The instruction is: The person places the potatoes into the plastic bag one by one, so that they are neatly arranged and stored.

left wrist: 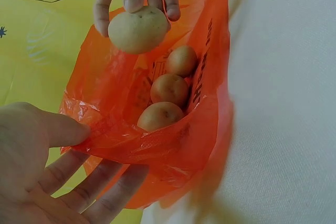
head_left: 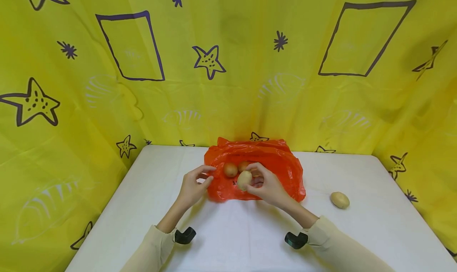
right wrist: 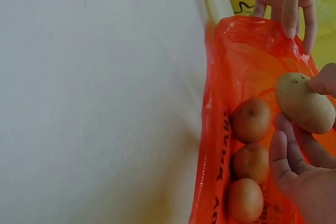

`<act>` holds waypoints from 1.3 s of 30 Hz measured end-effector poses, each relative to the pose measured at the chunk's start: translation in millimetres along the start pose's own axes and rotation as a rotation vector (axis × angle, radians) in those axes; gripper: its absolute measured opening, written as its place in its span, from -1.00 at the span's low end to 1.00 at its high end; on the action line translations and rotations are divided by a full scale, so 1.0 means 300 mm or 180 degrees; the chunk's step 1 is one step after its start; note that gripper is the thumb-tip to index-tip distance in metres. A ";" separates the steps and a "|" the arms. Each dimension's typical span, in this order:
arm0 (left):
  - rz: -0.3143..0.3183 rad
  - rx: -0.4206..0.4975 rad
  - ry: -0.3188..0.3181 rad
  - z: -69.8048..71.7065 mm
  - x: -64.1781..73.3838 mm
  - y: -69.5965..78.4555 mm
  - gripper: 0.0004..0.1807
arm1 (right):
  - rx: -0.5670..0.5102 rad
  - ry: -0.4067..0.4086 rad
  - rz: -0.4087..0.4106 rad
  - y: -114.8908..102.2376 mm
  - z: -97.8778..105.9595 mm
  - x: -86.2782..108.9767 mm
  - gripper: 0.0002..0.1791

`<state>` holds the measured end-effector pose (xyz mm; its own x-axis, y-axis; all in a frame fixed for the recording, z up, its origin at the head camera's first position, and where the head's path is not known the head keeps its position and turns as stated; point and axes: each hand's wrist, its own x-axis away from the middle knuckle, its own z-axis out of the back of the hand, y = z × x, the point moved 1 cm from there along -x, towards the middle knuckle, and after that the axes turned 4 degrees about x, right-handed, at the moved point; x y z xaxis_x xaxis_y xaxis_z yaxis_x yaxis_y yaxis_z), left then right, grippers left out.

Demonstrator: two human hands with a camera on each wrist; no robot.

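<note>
A red plastic bag (head_left: 287,171) lies on the table with its mouth spread open. My left hand (head_left: 192,188) pinches the bag's left rim, thumb inside and fingers behind the film, as the left wrist view shows. Above the bag's opening, my right hand (head_left: 268,188) holds a pale potato (head_left: 244,180) between thumb and fingers. Three potatoes rest in a row inside the bag; the left wrist view shows the nearest potato (left wrist: 160,116), the middle potato (left wrist: 169,89) and the far potato (left wrist: 181,60).
Another potato (head_left: 340,200) lies on the white tabletop (head_left: 239,240), to the right of the bag. Behind the table and along both sides hangs a yellow curtain (head_left: 242,101) with starfish drawings. A dark wrist device (head_left: 185,236) sits at the left sleeve, another device (head_left: 296,240) at the right.
</note>
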<state>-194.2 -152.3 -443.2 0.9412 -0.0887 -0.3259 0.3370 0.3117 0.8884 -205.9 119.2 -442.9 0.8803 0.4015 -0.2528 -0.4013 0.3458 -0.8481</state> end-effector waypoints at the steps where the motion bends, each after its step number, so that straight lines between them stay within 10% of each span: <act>1: 0.0007 -0.0010 -0.0003 0.001 0.000 0.001 -0.74 | -0.0009 0.0003 -0.0019 0.001 -0.004 -0.002 -0.46; 39: 0.0104 -0.0098 -0.0004 0.010 0.003 0.007 -0.72 | 0.0279 -0.0142 0.0074 0.075 -0.130 -0.050 -0.58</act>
<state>-192.7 -154.5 -440.8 0.9518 -0.0791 -0.2964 0.3051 0.3435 0.8882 -218.3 88.0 -476.2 0.8591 0.4470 -0.2494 -0.4439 0.4080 -0.7978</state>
